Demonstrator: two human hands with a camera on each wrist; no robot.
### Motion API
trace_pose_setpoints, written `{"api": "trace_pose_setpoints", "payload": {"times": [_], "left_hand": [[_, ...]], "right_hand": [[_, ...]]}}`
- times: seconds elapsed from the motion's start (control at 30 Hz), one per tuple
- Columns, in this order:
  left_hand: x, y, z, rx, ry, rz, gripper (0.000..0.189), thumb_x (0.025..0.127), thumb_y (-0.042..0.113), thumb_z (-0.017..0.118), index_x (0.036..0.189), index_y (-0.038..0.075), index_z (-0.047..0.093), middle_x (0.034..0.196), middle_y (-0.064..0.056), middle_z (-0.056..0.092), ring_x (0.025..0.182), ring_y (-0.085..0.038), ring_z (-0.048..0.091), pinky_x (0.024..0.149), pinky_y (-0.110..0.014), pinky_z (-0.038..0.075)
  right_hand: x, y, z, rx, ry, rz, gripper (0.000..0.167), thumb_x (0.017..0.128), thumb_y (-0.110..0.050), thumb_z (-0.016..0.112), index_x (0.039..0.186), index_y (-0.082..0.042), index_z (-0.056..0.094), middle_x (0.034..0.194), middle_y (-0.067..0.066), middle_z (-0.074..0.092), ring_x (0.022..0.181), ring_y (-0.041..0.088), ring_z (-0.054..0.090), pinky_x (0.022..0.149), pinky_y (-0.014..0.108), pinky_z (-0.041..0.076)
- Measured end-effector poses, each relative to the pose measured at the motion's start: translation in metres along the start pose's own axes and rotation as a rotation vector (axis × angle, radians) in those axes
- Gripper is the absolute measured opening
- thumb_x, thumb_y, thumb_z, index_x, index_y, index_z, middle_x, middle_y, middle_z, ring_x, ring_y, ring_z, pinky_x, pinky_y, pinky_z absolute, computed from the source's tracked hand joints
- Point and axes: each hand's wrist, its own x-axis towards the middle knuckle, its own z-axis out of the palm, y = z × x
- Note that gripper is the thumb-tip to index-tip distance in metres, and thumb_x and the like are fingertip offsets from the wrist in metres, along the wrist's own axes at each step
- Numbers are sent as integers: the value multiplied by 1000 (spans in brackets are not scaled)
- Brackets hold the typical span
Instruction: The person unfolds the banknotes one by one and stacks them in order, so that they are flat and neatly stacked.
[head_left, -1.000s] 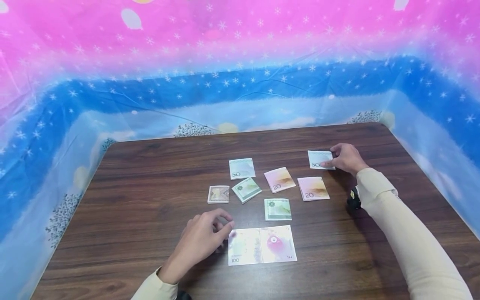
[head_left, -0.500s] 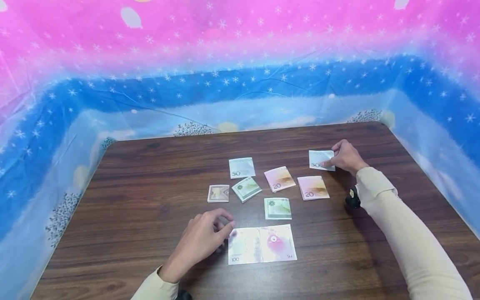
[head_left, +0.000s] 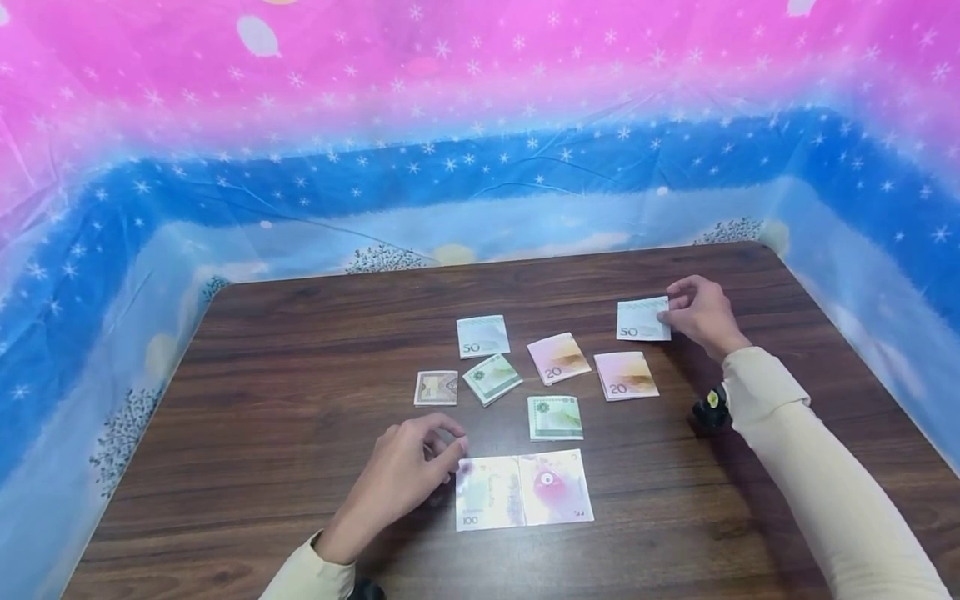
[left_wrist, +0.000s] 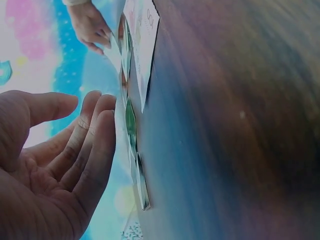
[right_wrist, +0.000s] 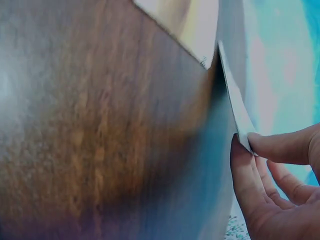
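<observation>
Nearest the dark brown wood-grain table's (head_left: 262, 375) near edge, a cream sleeve leads to the left hand (head_left: 405, 467), its fingers loosely bent, with a clear gap between thumb and fingertips and nothing in its grasp. Its fingertips lie at the upper left corner of an unfolded pink-and-white paper 100 note (head_left: 487, 496), whose long axis runs left to right; the left wrist view shows the hand off the surface. Beyond the 100 note's far edge lies a squarish green folded paper note (head_left: 555, 418); farther on, to the left, is a small brown folded paper note (head_left: 437, 388), with a green folded paper note turned askew (head_left: 492, 379) just beside it. At about that depth lie 2 pink-and-tan folded paper notes marked 20, 1 nearer the surface's right edge (head_left: 626, 375) and 1 tilted toward the middle (head_left: 558, 358). Behind the askew green note sits a pale green folded paper 50 note (head_left: 483, 336). Toward the far right corner, the right hand (head_left: 705, 317) pinches the right edge of another pale green folded paper 50 note (head_left: 639, 318) between thumb and finger, the gap no wider than the paper. That note reaches leftward from the fingertips, its longer side roughly along the far edge; the right wrist view shows it slanted, the gripped end raised. The right hand is clearly the nearer; the left is well apart.
</observation>
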Motion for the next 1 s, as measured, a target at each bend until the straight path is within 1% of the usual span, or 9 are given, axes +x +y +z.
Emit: {"api": "trace_pose_setpoints", "payload": {"times": [0.07, 0.17, 0.33, 0.4, 0.5, 0.57, 0.7, 0.83, 1.0], "left_hand": [[0, 0, 0, -16, -11, -2, 12, 95, 15, 70, 105, 7, 73, 70, 5, 71, 51, -10, 63, 46, -25, 49], [0, 2, 0, -69, -35, -11, 22, 96, 16, 69, 114, 4, 73, 79, 0, 75, 55, -13, 67, 46, -27, 53], [2, 5, 1, -123, -35, 22, 31, 96, 19, 69, 122, 2, 71, 95, -5, 77, 72, -11, 73, 68, -29, 60], [3, 7, 1, -185, -49, 26, 32, 97, 17, 69, 123, -1, 69, 98, -9, 77, 77, -15, 75, 74, -28, 61], [4, 8, 1, -338, -96, 2, 36, 97, 11, 68, 128, -7, 64, 101, -21, 75, 78, -29, 75, 70, -29, 62], [5, 8, 1, -413, -120, -10, 39, 97, 9, 68, 131, -9, 61, 102, -25, 73, 80, -34, 75, 69, -31, 63], [7, 7, 2, -457, -127, -8, 44, 97, 11, 69, 134, -8, 58, 106, -25, 73, 82, -35, 75, 77, -33, 62], [9, 7, 5, -471, -93, -10, 43, 96, 13, 70, 133, -6, 61, 114, -23, 72, 95, -32, 74, 88, -33, 59], [13, 10, 10, -598, -92, -83, 48, 94, 10, 71, 138, -4, 56, 129, -23, 65, 113, -32, 67, 101, -38, 52]], "right_hand": [[-4, -2, -2, 20, 8, -12, 42, 89, -3, 73, 126, 7, 56, 105, 22, 62, 86, 26, 58, 62, 21, 50], [-8, -6, -5, 51, 11, -21, 40, 89, -4, 74, 124, 7, 58, 104, 21, 63, 82, 21, 61, 64, 24, 55], [-15, -16, -7, 113, -13, -21, 42, 89, -5, 76, 125, 6, 58, 104, 19, 63, 79, 21, 68, 72, 34, 61], [-20, -21, -6, 124, -26, -20, 42, 89, -6, 76, 125, 5, 58, 105, 18, 63, 81, 21, 67, 73, 33, 60], [-28, -29, -4, 123, -42, -49, 42, 89, -8, 76, 125, 5, 58, 106, 18, 64, 82, 18, 65, 71, 29, 58], [-34, -36, 0, 117, -49, -78, 40, 88, -8, 77, 123, 5, 59, 106, 18, 64, 83, 18, 63, 69, 26, 56], [-49, -52, 9, 104, -70, -129, 38, 86, -8, 78, 119, 4, 61, 103, 19, 65, 83, 20, 64, 64, 22, 53], [-62, -66, 18, 99, -109, -175, 36, 86, -6, 79, 116, 4, 62, 101, 19, 67, 84, 20, 67, 66, 21, 54], [-79, -77, 33, 155, -166, -194, 35, 84, -3, 80, 114, 4, 62, 97, 16, 67, 84, 20, 69, 67, 25, 57]]}}
